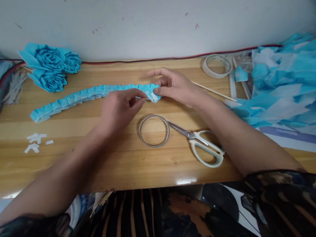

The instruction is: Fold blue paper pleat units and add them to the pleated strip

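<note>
A long strip of overlapping folded blue petals (78,97) curves across the table, its right end between my hands. My right hand (175,86) pinches that end, with the thumb on top and the index finger stretched out above. A small white piece of tape (154,95) shows on the end petal beside the thumb. My left hand (122,109) is closed, thumb and index fingertip pressed together at the strip's lower edge, just left of the end. Its other fingers are curled and hidden. Below the hands lie a tape roll (154,131) and white-handled scissors (207,149).
Several small white tape pieces (37,139) lie at left. Finished blue flowers (51,64) rest near the wall. A second tape roll (216,66), a thin stick (214,91) and a heap of blue petals (293,80) occupy the right. A red-black cable (140,60) runs along the wall.
</note>
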Tool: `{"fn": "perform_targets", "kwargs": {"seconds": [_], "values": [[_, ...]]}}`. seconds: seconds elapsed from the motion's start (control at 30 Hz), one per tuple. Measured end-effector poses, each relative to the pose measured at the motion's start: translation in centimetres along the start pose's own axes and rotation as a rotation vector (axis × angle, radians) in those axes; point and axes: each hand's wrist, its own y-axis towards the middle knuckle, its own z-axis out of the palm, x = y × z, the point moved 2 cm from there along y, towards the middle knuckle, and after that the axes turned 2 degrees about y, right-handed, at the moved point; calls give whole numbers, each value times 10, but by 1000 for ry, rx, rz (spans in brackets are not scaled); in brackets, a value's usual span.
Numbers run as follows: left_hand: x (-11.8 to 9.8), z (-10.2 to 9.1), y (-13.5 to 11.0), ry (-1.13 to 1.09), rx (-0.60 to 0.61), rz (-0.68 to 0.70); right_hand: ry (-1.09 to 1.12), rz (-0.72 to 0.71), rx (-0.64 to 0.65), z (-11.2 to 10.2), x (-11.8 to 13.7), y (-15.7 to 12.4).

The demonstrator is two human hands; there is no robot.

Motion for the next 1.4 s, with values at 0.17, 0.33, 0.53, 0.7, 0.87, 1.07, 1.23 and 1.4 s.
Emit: {"fn": "perform_targets", "kwargs": {"seconds": [0.17,0.33,0.53,0.7,0.87,1.07,1.23,1.4], "values": [[-3,2,1,10,-19,12,16,-11,33,4,3,-1],[-7,4,4,73,-2,34,35,17,14,9,10,-2],[-8,6,7,134,-29,58,8,23,9,9,12,-5],[-4,10,9,169,-50,53,3,17,8,9,10,-4],[-3,11,9,204,-46,52,36,42,11,11,11,-5],[-4,11,9,218,-12,64,151,80,-6,12,11,-4],[-2,12,9,203,-28,75,176,79,0,13,10,-3],[-3,13,9,188,-4,70,71,54,-9,14,11,-4]]}}
